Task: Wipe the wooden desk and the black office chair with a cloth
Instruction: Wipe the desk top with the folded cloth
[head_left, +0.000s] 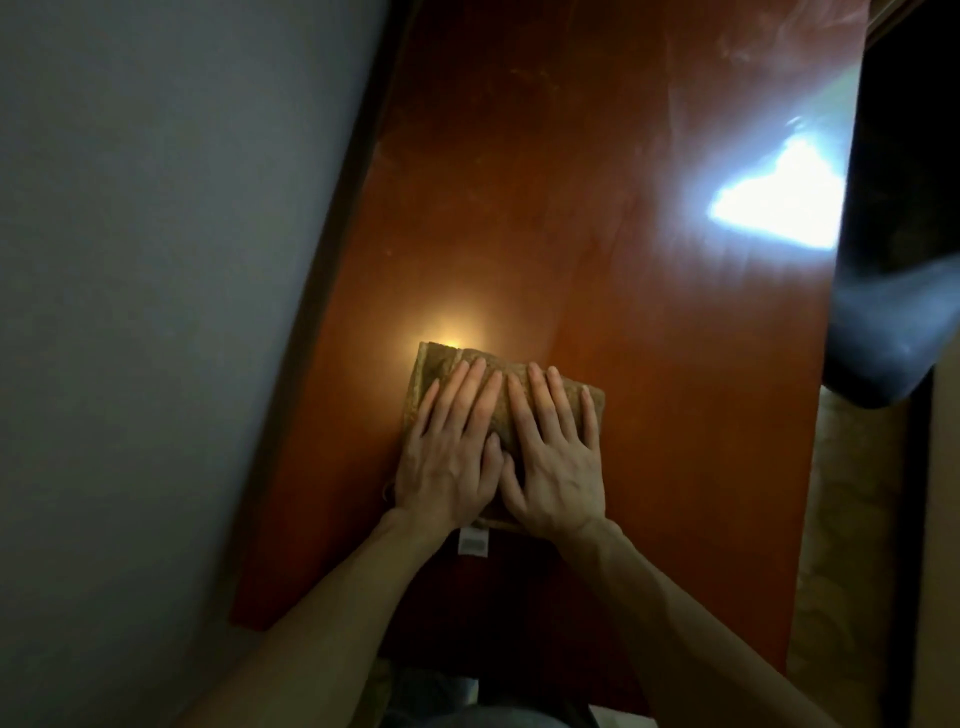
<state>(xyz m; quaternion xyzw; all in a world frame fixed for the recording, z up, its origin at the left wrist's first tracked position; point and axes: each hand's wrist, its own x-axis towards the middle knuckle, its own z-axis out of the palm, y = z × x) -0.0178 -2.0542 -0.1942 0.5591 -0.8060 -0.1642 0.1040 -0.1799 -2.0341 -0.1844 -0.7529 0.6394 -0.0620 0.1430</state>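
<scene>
A folded brown cloth (441, 364) lies flat on the reddish wooden desk (597, 270), near its front half. My left hand (449, 457) and my right hand (553, 462) press down on the cloth side by side, palms flat, fingers spread and pointing away from me. A white label (474, 542) sticks out from the cloth's near edge between my wrists. The black office chair (893, 322) shows at the right edge, beside the desk, blurred.
A grey wall (156, 260) runs along the desk's left side. A bright light glare (779, 202) reflects off the desk top at the far right. Tan floor (841, 545) shows to the right of the desk.
</scene>
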